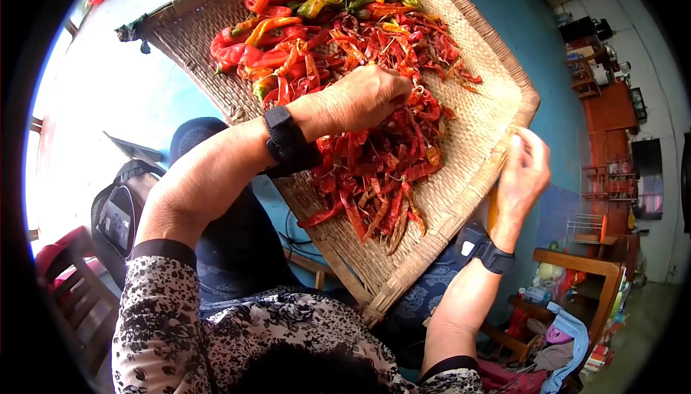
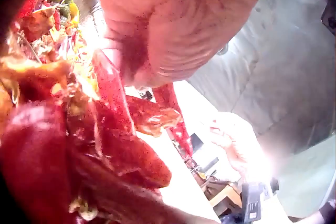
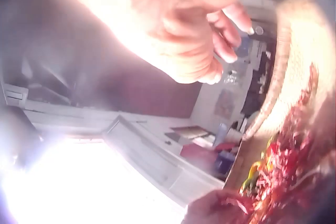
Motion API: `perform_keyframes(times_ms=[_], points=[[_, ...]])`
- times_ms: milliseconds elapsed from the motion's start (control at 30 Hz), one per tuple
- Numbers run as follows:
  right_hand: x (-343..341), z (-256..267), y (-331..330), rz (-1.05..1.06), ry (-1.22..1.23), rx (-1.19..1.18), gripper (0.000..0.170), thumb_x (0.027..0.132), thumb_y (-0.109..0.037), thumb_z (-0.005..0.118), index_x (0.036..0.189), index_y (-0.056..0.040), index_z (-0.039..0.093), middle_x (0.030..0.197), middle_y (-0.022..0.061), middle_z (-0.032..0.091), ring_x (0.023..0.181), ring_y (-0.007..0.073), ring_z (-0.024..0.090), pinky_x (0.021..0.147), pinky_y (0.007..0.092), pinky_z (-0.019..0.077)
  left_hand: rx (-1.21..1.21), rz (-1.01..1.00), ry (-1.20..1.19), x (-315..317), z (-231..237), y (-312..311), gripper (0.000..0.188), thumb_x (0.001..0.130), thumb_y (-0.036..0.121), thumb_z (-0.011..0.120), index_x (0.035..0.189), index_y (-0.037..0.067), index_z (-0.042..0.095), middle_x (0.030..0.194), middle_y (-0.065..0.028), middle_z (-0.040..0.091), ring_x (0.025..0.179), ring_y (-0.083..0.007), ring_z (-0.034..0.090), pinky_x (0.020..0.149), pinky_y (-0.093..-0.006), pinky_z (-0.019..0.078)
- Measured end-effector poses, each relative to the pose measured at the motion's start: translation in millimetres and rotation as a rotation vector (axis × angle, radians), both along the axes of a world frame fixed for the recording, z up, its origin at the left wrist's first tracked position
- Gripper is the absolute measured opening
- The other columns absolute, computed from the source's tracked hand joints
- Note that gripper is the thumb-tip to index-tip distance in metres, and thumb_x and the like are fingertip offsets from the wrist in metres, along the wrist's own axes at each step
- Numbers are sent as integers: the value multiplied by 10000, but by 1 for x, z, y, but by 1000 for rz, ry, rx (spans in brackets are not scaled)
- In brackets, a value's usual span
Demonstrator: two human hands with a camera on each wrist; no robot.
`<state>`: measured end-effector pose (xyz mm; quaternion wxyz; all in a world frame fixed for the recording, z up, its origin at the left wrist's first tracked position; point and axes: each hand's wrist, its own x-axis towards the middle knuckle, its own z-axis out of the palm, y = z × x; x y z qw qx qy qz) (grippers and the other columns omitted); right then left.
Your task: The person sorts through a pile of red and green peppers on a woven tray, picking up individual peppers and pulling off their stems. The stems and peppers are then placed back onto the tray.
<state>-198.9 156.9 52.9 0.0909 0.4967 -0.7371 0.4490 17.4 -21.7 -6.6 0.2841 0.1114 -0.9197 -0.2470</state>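
Observation:
Red, orange and green peppers, some glossy and others shrivelled, lie on a woven tray (image 1: 479, 117). My left hand (image 1: 363, 99) reaches over the middle of the pile, fingers bent down. In the left wrist view, that hand (image 2: 184, 24) pinches a red pepper (image 2: 113, 95); its fingertips are partly hidden. Dried red peppers (image 1: 360, 200) spread below it, and fresher ones (image 1: 259, 56) lie at the upper left. My right hand (image 1: 522, 174) is beside the tray's right rim, fingers loosely bent; the right wrist view shows that hand (image 3: 178, 35) holding nothing.
The tray is tilted in view above the person's lap. A dark bag (image 1: 119, 210) and a slatted chair (image 1: 83, 293) are at the left. On the right are a wooden frame (image 1: 576, 261), a blue cloth (image 1: 568, 343) and household items, with blue floor (image 1: 536, 48) beyond the tray.

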Motion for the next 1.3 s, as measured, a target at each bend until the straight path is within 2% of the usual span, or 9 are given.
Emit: perform_keyframes(times_ms=[233, 333, 600, 733, 900, 1000, 1067, 1200, 1300], points=[[70, -22, -36, 419, -48, 417, 407, 844, -168, 683, 1190, 7, 561, 1052, 183, 633, 956, 276, 637, 819, 394, 501, 304, -117, 85, 3, 12, 14, 132, 854, 45, 568, 958, 21, 646, 812, -142, 675, 757, -280, 668, 690, -359, 528], [79, -25, -37, 442, -268, 335, 373, 850, -138, 688, 1186, -29, 569, 820, 112, 656, 659, 204, 642, 619, 325, 516, 369, -140, 49, 5, 14, 15, 174, 856, 47, 550, 994, 14, 650, 811, -148, 672, 750, -258, 668, 683, -359, 519], [84, -30, -35, 481, -239, 222, 235, 837, -91, 704, 1054, -37, 630, 755, 38, 624, 633, 99, 571, 594, 240, 481, 286, -127, -65, 0, 1, 12, 169, 839, 83, 584, 965, -18, 632, 839, -196, 654, 784, -349, 648, 696, -398, 513], [71, -21, -31, 389, -273, 43, 93, 848, -35, 663, 940, -37, 645, 784, 16, 637, 673, 78, 573, 615, 230, 477, 251, -152, 4, 6, 5, 11, 187, 861, 116, 602, 1003, -6, 608, 870, -180, 648, 807, -354, 635, 705, -418, 510], [1, 12, 3, -125, 102, -239, 119, 906, -83, 614, 1000, -15, 638, 876, 66, 657, 779, 125, 618, 699, 264, 508, -81, 143, -126, 19, 12, 5, 273, 863, 278, 641, 1000, 47, 592, 912, -126, 606, 864, -333, 610, 734, -427, 509], [-45, 13, 34, -372, 133, -153, 110, 904, -72, 586, 987, -18, 634, 817, 70, 666, 710, 155, 631, 628, 297, 502, -31, 131, -304, 25, 13, 7, 342, 831, 330, 673, 1009, 49, 595, 919, -124, 614, 867, -332, 615, 722, -429, 514], [-49, 11, 46, -662, 455, 277, 110, 876, -86, 608, 966, -31, 640, 840, 104, 658, 737, 216, 650, 642, 341, 505, -20, 117, -405, 22, 11, 9, 374, 815, 353, 687, 1015, 50, 596, 922, -125, 620, 862, -327, 620, 714, -430, 517], [-44, 4, 43, -692, 547, 454, 130, 859, -108, 623, 965, -38, 649, 886, 132, 639, 792, 264, 655, 699, 370, 513, -46, 82, -443, 12, -5, 7, 322, 801, 303, 688, 957, 39, 589, 874, -136, 635, 825, -328, 632, 694, -422, 517], [-35, 0, 27, -215, 225, 153, 164, 864, -143, 635, 978, -29, 665, 931, 117, 645, 809, 215, 634, 751, 320, 500, -18, 72, -321, 9, -9, 0, 211, 819, 205, 658, 877, 18, 580, 794, -146, 636, 781, -340, 635, 674, -418, 512]])
